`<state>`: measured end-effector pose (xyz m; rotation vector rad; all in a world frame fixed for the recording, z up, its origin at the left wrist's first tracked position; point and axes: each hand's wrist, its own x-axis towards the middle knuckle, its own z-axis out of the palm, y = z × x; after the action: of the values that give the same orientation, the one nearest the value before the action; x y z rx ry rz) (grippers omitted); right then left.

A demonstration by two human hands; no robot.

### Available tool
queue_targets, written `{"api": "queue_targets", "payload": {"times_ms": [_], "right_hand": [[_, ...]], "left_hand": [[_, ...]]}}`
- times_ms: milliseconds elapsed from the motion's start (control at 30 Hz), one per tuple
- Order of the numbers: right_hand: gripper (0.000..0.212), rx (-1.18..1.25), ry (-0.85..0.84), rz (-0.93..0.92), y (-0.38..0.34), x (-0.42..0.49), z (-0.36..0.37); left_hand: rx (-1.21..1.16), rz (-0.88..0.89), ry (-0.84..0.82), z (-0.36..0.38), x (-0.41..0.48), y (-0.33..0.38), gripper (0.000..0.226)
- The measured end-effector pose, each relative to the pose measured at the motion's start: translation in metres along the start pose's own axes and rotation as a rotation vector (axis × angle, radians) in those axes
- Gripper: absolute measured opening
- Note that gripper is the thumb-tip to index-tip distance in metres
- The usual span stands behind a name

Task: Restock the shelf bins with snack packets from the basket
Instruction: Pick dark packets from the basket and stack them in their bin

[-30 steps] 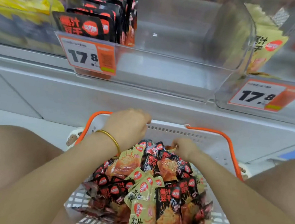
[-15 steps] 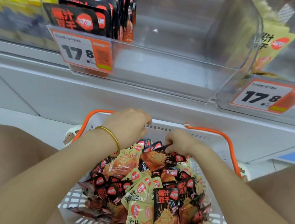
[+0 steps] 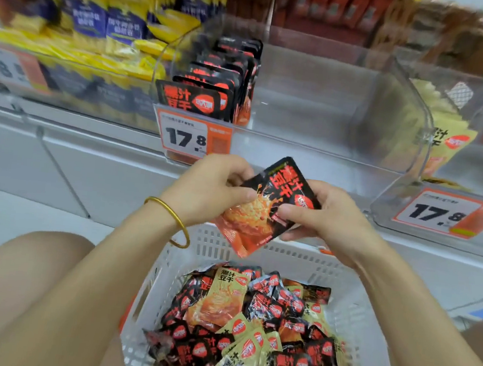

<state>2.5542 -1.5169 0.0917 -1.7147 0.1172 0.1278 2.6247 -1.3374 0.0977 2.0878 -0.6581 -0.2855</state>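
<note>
Both hands pinch one black packet [image 3: 264,206], tilted; the left hand [image 3: 212,188] grips its left edge, the right hand [image 3: 320,216] its right; the basket [image 3: 300,264] lies below the grip, the clear bin [image 3: 317,110] above.

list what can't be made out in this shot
Head view, all:
upper-left shelf packets: motion blur, text unreadable.
far-left price tag: blurred, price not fully readable.
black packet: sides covered by left hand and right hand.
basket: near end cut off by the bottom edge.
</note>
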Motion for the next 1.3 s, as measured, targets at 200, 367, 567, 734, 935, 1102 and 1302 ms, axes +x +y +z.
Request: {"api": "queue_targets", "payload": {"times_ms": [200, 367, 567, 734, 935, 1102, 1302], "right_hand": [[0.019, 0.027, 0.197, -0.314, -0.079, 0.033, 0.022], [0.024, -0.025, 0.291, -0.456, -0.11, 0.066, 0.039], [0.015, -0.74, 0.261, -0.548, -0.117, 0.088, 0.054], [0.021, -0.667, 0.259, -0.529, -0.125, 0.087, 0.065], [0.012, -0.979, 0.355, -0.544, -0.125, 0.095, 0.07], [0.016, -1.151, 0.396, -0.489, -0.103, 0.099, 0.087], [0.015, -0.996, 0.445, -0.507, -0.09, 0.095, 0.083]], "left_hand": [[-0.15, 0.173, 0.755, -0.043, 0.001, 0.01, 0.012], [-0.043, 0.113, 0.871, -0.064, 0.007, -0.008, 0.026], [0.06, 0.124, 0.892, -0.071, 0.011, -0.013, 0.038], [0.188, 0.274, 0.903, -0.071, 0.014, -0.007, 0.043], [0.331, 0.239, 0.938, -0.077, 0.03, -0.01, 0.042], [0.441, 0.22, 0.911, -0.072, 0.033, -0.02, 0.027], [0.5, 0.187, 0.953, -0.07, 0.037, -0.023, 0.019]]}}
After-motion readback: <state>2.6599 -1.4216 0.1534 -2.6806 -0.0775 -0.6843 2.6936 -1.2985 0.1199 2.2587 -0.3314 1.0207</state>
